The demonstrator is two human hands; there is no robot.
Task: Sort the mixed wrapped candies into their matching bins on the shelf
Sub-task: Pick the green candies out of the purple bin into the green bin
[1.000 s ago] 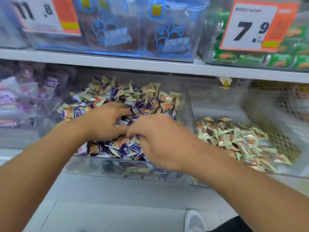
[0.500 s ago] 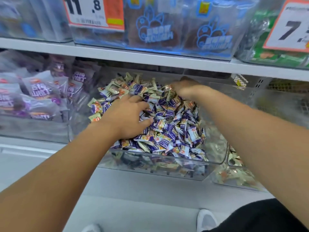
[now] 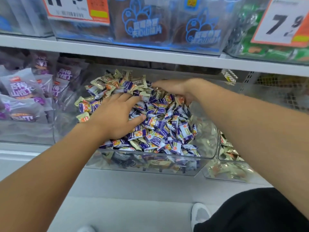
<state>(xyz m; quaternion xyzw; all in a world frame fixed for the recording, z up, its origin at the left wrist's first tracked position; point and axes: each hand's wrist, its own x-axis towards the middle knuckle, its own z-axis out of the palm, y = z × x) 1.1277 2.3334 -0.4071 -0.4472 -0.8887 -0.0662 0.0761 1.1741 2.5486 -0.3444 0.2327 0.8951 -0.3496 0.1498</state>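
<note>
Right hand (image 3: pixel 173 88) nearest the beige candies (image 3: pixel 107 84), upper centre of frame.
They lie just left of its fingertips; grip unclear. Left hand (image 3: pixel 117 118) flat, fingers spread, holding nothing, on purple candies (image 3: pixel 160 133).

L hand (image 3: pixel 115 118) flat, fingers (image 3: pixel 127 97) spread; R hand (image 3: pixel 173 87) palm-down, reaching further fwd.

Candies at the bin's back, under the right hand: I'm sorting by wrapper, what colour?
Beige candies, mostly, in the head view.

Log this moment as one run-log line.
left hand: flat on purple-and-beige wrapped candies | right hand: reaching pile's back, grip unclear | clear plastic bin: unsorted
</note>
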